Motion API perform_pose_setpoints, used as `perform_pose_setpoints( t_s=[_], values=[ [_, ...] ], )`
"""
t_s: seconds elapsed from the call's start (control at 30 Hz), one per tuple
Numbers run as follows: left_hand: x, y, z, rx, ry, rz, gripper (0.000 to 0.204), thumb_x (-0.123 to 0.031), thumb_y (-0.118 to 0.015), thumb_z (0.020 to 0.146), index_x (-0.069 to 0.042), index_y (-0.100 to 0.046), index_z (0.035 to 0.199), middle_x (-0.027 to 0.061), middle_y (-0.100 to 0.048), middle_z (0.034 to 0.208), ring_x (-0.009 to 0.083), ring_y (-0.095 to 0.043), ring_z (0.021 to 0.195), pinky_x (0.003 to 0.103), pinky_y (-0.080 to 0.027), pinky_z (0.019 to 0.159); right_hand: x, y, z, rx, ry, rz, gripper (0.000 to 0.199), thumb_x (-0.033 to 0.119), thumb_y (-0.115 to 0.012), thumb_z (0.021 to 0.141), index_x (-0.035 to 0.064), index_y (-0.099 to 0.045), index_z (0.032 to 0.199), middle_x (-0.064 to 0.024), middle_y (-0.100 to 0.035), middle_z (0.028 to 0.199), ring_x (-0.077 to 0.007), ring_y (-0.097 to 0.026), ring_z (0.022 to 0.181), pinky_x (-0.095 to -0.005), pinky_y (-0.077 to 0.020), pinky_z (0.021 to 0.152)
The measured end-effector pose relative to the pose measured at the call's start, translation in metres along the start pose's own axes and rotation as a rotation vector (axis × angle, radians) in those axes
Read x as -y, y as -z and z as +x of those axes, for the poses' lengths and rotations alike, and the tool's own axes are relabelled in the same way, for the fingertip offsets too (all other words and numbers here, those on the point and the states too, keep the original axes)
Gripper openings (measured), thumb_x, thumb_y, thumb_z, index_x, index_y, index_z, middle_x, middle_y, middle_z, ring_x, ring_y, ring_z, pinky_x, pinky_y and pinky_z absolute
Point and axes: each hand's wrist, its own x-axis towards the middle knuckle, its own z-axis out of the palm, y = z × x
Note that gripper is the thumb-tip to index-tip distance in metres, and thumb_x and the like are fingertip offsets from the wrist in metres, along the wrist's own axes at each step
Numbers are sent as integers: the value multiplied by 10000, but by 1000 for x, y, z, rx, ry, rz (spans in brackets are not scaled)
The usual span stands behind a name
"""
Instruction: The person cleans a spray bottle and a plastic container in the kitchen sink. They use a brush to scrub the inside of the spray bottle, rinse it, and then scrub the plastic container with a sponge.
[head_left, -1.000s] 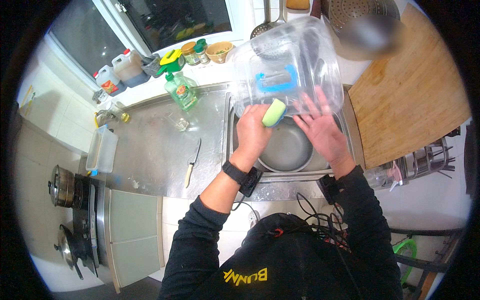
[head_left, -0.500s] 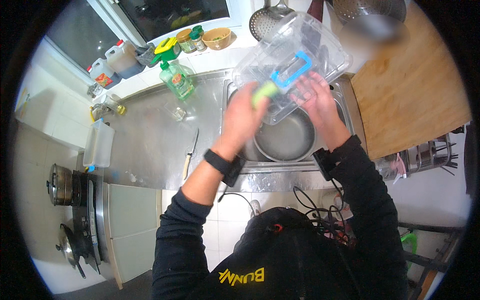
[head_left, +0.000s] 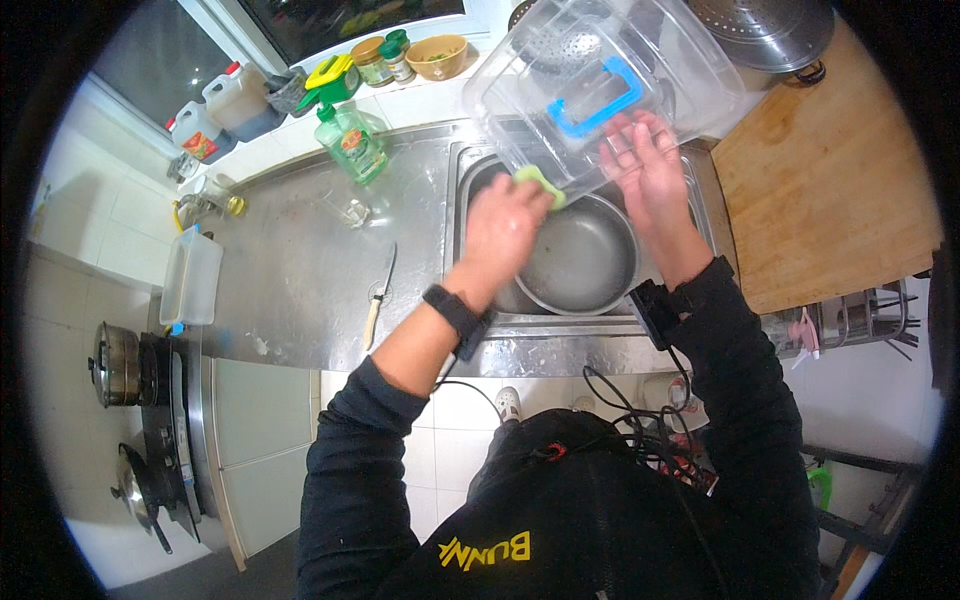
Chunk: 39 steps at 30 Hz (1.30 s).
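A clear plastic box with a blue handle is tilted up over the sink. My right hand supports it from below near the handle, its fingers bent against the plastic. In my left hand is a yellow-green sponge, pressed to the box's lower edge. Beneath both hands a round grey pan sits in the basin. Part of the box's far side runs up in front of the hanging utensils.
A knife with a pale handle lies on the steel counter, left of the sink. Behind it stands a green soap bottle. Another plastic container is at the counter's left end. A wooden board leans at the right.
My left hand and the sponge have shifted slightly right along the box's lower edge. The box has risen and moved a little right with my right hand.
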Motion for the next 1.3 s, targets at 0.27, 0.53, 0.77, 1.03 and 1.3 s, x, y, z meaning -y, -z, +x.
perform_pose_setpoints(
  t_s=[0.27, 0.53, 0.77, 1.03, 1.3],
  values=[
    [36, -3, 16, -244, 386, -190, 213, -98, -623, 825, -79, -665, 1033, 110, -649, 1007, 316, -565, 909, 388, -424, 847, 6, -8, 4, 28, 93, -81, 159, 147, -502, 971, 132, -471, 1127, -82, -596, 1081, -187, -577, 996, -386, -469, 883],
    [32, 8, 14, -448, 619, -584, 340, -218, -504, 963, 1, -550, 1219, 163, -602, 1164, 287, -555, 1084, 375, -422, 933, 16, -1, 6, 57, 184, -94, 162, 111, -468, 974, 120, -490, 1134, -80, -608, 1059, -193, -578, 1007, -406, -472, 899],
    [52, 67, 10, -160, 939, -2245, 690, -668, -462, 866, -97, -528, 1248, 66, -568, 1214, 225, -558, 1070, 435, -449, 898, 2, 14, -5, 531, 682, -1143, 278, -32, -534, 811, 132, -628, 1015, -35, -652, 1094, -223, -584, 1117, -520, -257, 1098],
    [37, 45, -31, -159, 1323, -2077, 420, -175, -623, 840, -67, -490, 1223, 104, -559, 1175, 262, -551, 1042, 427, -481, 843, -7, 25, -13, 632, 946, -1701, 508, -42, -585, 756, 193, -567, 1206, -69, -524, 1305, -258, -433, 1290, -539, -211, 1113],
    [31, 21, -68, -266, 1294, -2256, 437, -93, -589, 816, -22, -467, 1230, 137, -542, 1181, 284, -548, 985, 350, -492, 690, -6, 27, -42, 48, -477, 117, 674, 89, -587, 870, 90, -228, 1440, -163, -341, 1436, -319, -394, 1300, -504, -332, 1059]
  ],
)
